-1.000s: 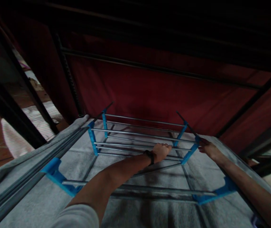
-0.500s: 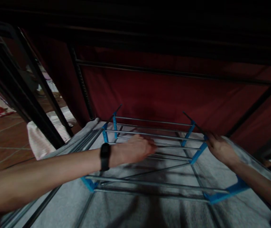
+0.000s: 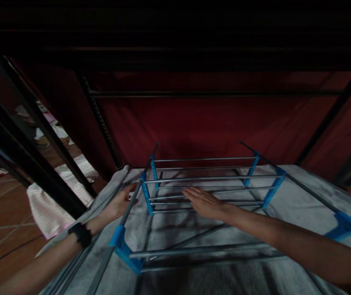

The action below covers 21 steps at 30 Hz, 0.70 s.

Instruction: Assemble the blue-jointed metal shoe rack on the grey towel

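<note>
A rack frame of grey metal tubes with blue plastic connectors lies on a grey blanket. My left hand, with a dark band on its wrist, is at the frame's left long tube. That tube crosses in front of its curved, parted fingers, and I cannot tell whether they touch it. My right hand is stretched flat over the middle crossbars, fingers extended, holding nothing. Its forearm crosses above the near crossbar and hides part of it.
Loose grey tubes lie along the blanket's left side. Dark posts stand at the left, beside a striped cloth and a tiled floor. Behind the frame hangs a red curtain with a dark horizontal bar.
My left hand has moved left from the middle crossbars to the left long tube. The right hand has left the right-side connector and come in over the middle. The view has shifted slightly.
</note>
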Available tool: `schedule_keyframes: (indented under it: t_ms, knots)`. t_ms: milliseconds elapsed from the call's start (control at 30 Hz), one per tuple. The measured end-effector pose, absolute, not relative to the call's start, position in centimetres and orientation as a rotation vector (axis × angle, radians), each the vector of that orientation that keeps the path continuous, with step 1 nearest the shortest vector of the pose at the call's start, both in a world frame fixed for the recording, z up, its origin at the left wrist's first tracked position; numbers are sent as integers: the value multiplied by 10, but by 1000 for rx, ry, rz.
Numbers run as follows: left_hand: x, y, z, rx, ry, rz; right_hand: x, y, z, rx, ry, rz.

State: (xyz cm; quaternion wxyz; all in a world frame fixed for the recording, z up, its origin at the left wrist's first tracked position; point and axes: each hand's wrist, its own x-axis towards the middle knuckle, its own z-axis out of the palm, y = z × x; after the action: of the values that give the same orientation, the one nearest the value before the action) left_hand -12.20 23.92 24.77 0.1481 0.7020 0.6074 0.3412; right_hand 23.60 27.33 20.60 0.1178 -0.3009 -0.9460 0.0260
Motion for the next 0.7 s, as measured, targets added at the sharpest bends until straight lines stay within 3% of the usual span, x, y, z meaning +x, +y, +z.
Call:
schedule_keyframes:
  t_ms: [267, 500, 700]
  knots:
    - [-93, 261, 199, 1726, 1342, 999, 127, 299, 192, -871, -2796, 105]
    - [-100, 271, 178, 1724, 1305, 1012, 112, 306, 193, -730, -2963, -84]
    - [-100, 279, 160, 1804, 1323, 1111, 114, 315, 207, -729, -2980, 10]
